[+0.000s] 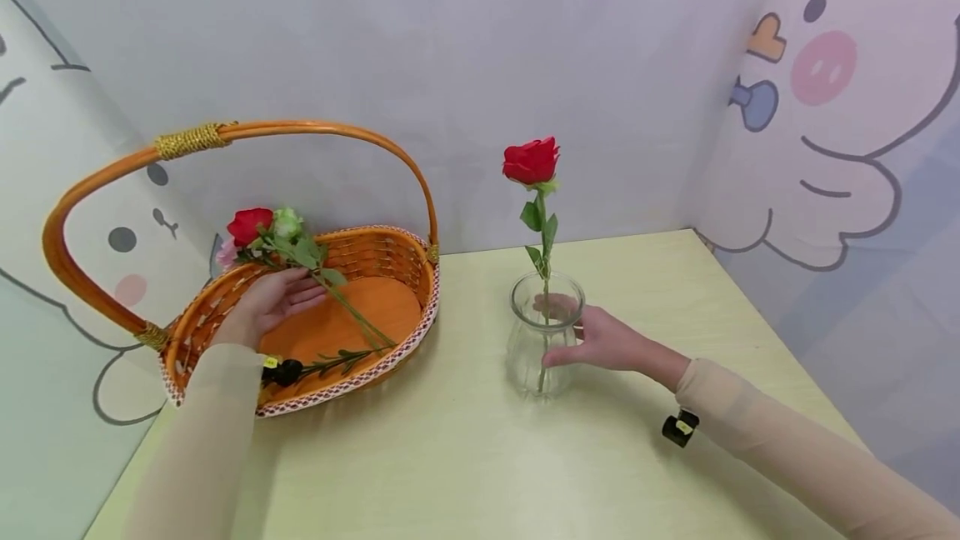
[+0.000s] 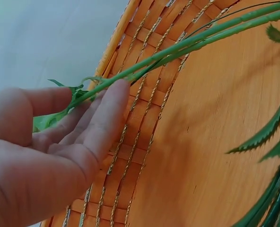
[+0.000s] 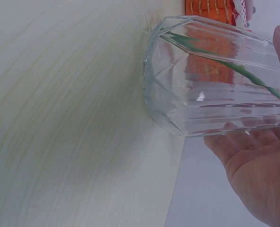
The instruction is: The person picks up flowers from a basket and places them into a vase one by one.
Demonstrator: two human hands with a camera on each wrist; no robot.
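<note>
The nearer left hand [image 1: 273,302], thumb parted from relaxed fingers [image 2: 104,116], touches long green flower stems [image 1: 348,307] slanting rightward toward us in an oval orange woven basket [image 1: 375,252]; the right hand [image 1: 600,342] grips a clear glass vase [image 1: 522,357] holding a red rose [image 1: 532,161].

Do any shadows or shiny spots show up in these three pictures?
Head view: a pale glare on the tabletop, with a soft shadow below the right sleeve; left wrist view: a blurry-edged shadow on the orange basket floor; right wrist view: a small white glint on the glass vase.
</note>
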